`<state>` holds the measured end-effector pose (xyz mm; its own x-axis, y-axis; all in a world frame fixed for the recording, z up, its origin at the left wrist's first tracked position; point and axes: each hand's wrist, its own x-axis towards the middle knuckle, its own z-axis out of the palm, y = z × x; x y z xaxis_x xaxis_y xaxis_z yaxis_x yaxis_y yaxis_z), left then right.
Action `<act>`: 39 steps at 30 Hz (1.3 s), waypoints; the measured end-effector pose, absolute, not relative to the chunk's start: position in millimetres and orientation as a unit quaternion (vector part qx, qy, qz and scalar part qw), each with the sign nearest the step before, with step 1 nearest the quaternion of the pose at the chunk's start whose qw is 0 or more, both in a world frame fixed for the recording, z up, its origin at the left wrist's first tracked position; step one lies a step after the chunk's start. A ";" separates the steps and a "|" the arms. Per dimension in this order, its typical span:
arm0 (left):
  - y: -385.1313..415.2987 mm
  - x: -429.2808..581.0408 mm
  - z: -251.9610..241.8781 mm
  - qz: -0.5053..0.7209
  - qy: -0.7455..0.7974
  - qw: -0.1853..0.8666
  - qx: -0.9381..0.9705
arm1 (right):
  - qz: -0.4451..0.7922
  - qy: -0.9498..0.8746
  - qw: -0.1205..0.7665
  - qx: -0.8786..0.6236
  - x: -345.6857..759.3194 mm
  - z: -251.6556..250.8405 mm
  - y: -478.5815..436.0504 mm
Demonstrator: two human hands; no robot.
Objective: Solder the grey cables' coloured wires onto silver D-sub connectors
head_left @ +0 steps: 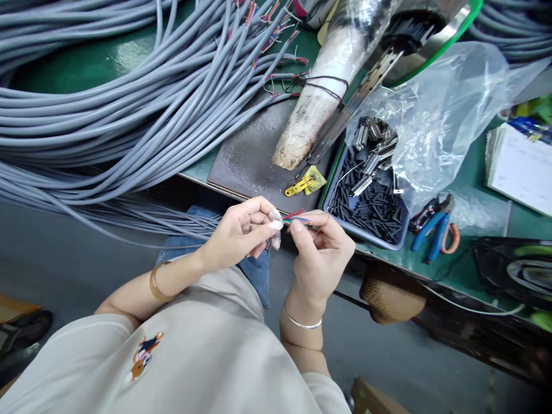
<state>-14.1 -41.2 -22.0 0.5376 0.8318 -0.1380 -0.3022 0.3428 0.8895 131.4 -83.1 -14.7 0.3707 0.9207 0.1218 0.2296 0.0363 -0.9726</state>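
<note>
looping left of the parts tray (404, 225), gray cables (142, 118) lie heaped while, near its front left corner, the left hand (241, 233) pinches thin colored wires (290, 219) also pinched by the right hand (321, 256), with blue-handled pliers (438, 233) just right of the tray.

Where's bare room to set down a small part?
The dark mat is mostly bare between the grey cables and white tube, left of the yellow piece. Crowded: the tray of black pieces and metal connectors, and the gap between left hand and right hand, crossed by wires.
</note>
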 end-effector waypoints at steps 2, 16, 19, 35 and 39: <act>-39.1 -15.3 -20.0 0.353 0.304 0.786 0.407 | 0.312 -0.464 0.551 -0.619 130.0 -15.2 -81.5; -38.5 -15.7 -27.0 0.421 0.303 0.730 0.445 | 0.270 -0.498 0.526 -0.635 133.2 -14.7 -80.5; -39.6 -15.4 -28.7 0.428 0.314 0.714 0.456 | 0.248 -0.504 0.526 -0.638 132.8 -14.0 -80.7; -47.5 -12.8 -36.5 0.451 0.363 0.620 0.530 | 0.208 -0.519 0.531 -0.637 131.6 -20.2 -82.9; -44.0 -12.4 -27.9 0.443 0.342 0.694 0.453 | 0.248 -0.506 0.530 -0.633 131.4 -20.0 -81.4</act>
<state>-12.4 -44.0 -27.9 0.3740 0.9246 -0.0729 -0.3043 0.1966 0.9321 131.4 -81.4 -20.0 0.3641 0.9044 0.2226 0.3782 0.0748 -0.9227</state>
